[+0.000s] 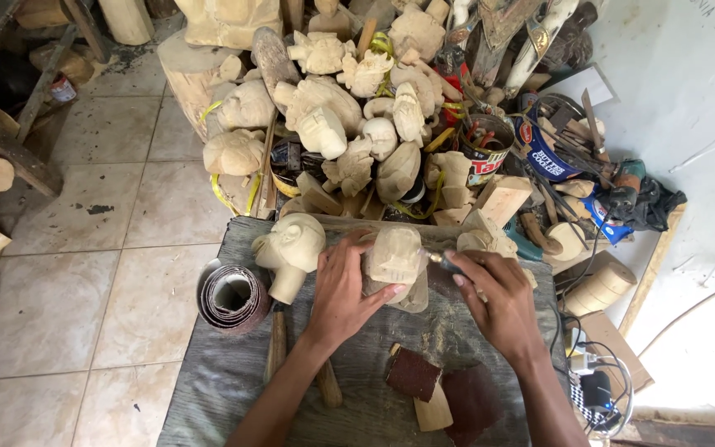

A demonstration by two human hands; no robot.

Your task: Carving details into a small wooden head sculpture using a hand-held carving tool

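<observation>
Wooden carving [395, 257] gripped by left hand [343, 290]; right hand [494, 298] seemingly pinches a rotary tool [444, 263].

On the tabletop [225, 389], a carved block [395, 257] is flanked by a carved head [291, 248] on its left, with a sandpaper roll [232, 298] further left, sanding blocks [424, 385] nearer the person, and piled carvings [349, 124] behind.

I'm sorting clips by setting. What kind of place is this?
Most likely a woodcarving workshop. A heap of unfinished carved figures lies beyond the work board; the left hand steadies a pale wooden carving while the right hand works it with a small tool; a sandpaper roll lies nearby.
</observation>
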